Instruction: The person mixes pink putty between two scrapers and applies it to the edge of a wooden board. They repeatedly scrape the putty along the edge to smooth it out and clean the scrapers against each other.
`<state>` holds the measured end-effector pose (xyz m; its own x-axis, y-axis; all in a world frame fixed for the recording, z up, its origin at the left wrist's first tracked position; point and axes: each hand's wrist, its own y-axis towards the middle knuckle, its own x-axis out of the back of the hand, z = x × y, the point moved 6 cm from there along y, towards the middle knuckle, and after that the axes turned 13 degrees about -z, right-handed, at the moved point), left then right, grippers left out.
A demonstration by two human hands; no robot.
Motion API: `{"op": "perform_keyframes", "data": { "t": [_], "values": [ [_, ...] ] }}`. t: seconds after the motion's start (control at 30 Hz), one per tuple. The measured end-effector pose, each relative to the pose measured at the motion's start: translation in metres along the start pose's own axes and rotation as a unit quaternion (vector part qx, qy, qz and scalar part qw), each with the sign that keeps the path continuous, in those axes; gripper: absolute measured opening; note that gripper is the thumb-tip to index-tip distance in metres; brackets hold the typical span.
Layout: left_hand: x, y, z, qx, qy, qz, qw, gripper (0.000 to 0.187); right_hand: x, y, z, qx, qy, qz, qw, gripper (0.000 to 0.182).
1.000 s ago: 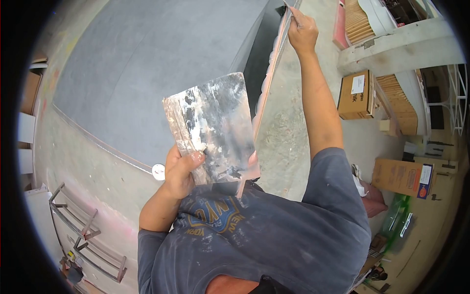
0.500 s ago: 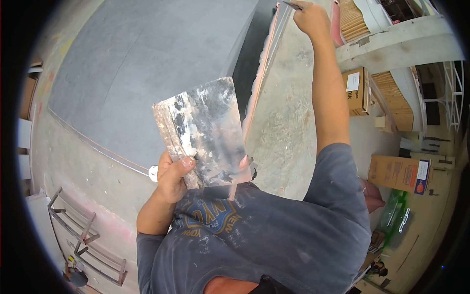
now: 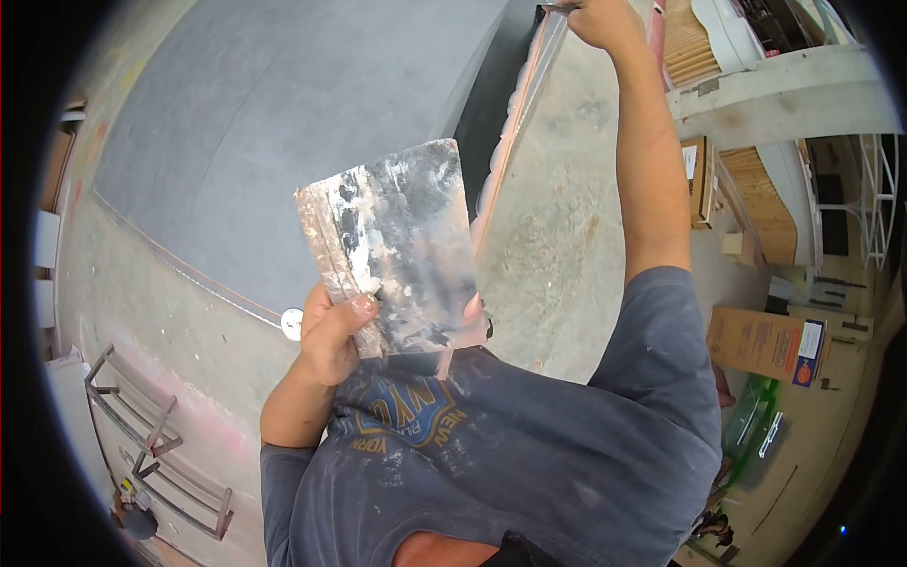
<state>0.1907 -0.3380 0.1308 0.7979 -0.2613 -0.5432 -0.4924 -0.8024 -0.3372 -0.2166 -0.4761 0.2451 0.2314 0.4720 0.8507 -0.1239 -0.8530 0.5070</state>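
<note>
The left hand (image 3: pixel 335 340), left of centre, pinches a smeared board (image 3: pixel 406 246) by its brown side, thumb on top; the board fills the middle of the frame, a pink dab (image 3: pixel 472 307) near its lower right corner. At the top edge, the right hand (image 3: pixel 605 21) is closed on a thin dark tool (image 3: pixel 559 7), perhaps a scraper, though the frame cuts it off, near the pink edging (image 3: pixel 505 142) of a large grey panel (image 3: pixel 283 123).
</note>
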Motion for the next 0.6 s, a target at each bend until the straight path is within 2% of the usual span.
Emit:
{"op": "perform_keyframes", "data": {
  "t": [0.37, 0.47, 0.57, 0.6],
  "values": [
    [-0.003, 0.000, 0.000, -0.003, -0.008, 0.009, 1.000, 0.054, 0.038, -0.031, 0.031, -0.013, 0.006, 0.042, 0.999, 0.033],
    [-0.002, 0.001, 0.002, 0.003, -0.013, 0.013, 1.000, 0.054, 0.050, -0.047, 0.040, -0.037, 0.021, 0.065, 0.997, 0.042],
    [0.000, 0.002, 0.001, 0.005, -0.006, 0.019, 1.000, 0.053, 0.048, -0.060, 0.041, 0.033, 0.049, 0.042, 0.997, 0.030],
    [0.001, 0.002, 0.001, 0.007, -0.003, 0.020, 1.000, 0.053, 0.049, -0.063, 0.037, 0.020, 0.087, 0.034, 0.995, 0.029]
  ]
}}
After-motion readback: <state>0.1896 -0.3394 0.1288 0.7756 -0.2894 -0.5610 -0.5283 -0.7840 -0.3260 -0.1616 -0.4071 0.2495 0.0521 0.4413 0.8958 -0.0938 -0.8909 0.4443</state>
